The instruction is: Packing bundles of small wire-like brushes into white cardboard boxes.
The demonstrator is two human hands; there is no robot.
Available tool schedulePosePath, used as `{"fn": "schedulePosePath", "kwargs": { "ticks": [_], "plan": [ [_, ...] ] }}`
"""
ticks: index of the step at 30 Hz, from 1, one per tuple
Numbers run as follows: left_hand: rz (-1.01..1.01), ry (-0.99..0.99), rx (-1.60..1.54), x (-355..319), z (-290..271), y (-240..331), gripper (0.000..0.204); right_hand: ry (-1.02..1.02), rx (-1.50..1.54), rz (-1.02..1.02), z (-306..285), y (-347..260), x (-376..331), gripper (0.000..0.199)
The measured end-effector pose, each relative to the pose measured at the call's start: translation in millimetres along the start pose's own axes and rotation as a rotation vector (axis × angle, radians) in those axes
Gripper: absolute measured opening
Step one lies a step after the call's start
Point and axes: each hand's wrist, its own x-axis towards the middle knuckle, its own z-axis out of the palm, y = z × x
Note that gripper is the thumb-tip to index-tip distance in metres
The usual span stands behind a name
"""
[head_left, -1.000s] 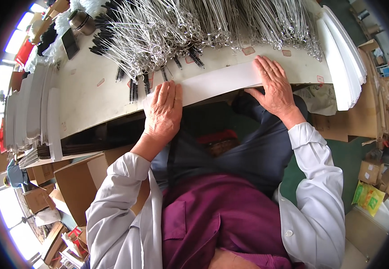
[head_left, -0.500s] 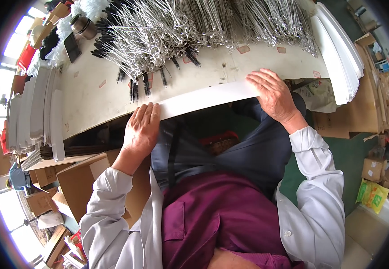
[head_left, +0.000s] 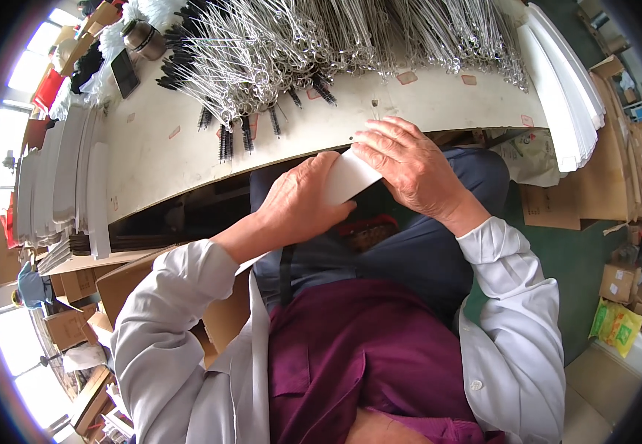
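Note:
A white paper strip is held between both hands just below the front edge of the worktable. My left hand grips its left part with fingers curled under it. Over the strip's right end lies my right hand, fingers bent and pressing on it. Only a short piece of the strip shows between the hands. Both hands hover over my lap, in front of the table edge.
A large heap of metal wire pieces with black handles covers the back of the table. Stacks of white strips lie at the left and at the right. Cardboard boxes stand on the floor at left and right.
The long white strip lay flat along the table edge under both spread hands. Now the hands have come together near the middle and hold it gathered between them.

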Motion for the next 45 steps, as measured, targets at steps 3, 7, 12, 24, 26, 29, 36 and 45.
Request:
{"fn": "schedulePosePath", "kwargs": {
  "ticks": [3, 7, 12, 24, 26, 29, 36, 45],
  "plan": [
    [0.068, 0.173, -0.033, 1, 16, -15, 0.056, 0.189, 0.094, 0.227, -2, -7, -4, 0.045],
    [0.049, 0.227, -0.029, -13, 19, -23, 0.051, 0.361, 0.205, 0.450, 1, -20, -29, 0.043],
    [-0.028, 0.205, -0.050, -28, 31, -20, 0.064, 0.409, 0.333, 0.448, 29, -49, -33, 0.039],
    [-0.008, 0.219, -0.182, -37, 54, -25, 0.076, 0.225, 1.078, 0.881, 43, -75, -32, 0.020],
    [0.000, 0.245, -0.178, -36, 61, -27, 0.076, 0.208, 1.105, 0.883, 52, -80, -33, 0.020],
    [-0.024, 0.265, -0.199, -36, 69, -29, 0.078, 0.174, 1.081, 0.880, 56, -88, -32, 0.018],
    [-0.050, 0.231, -0.264, -39, 73, -31, 0.057, 0.105, 0.925, 0.768, 60, -100, -32, 0.014],
    [-0.048, 0.262, -0.257, -37, 83, -35, 0.047, 0.284, 1.159, 1.008, 68, -112, -36, 0.043]
  ]
}}
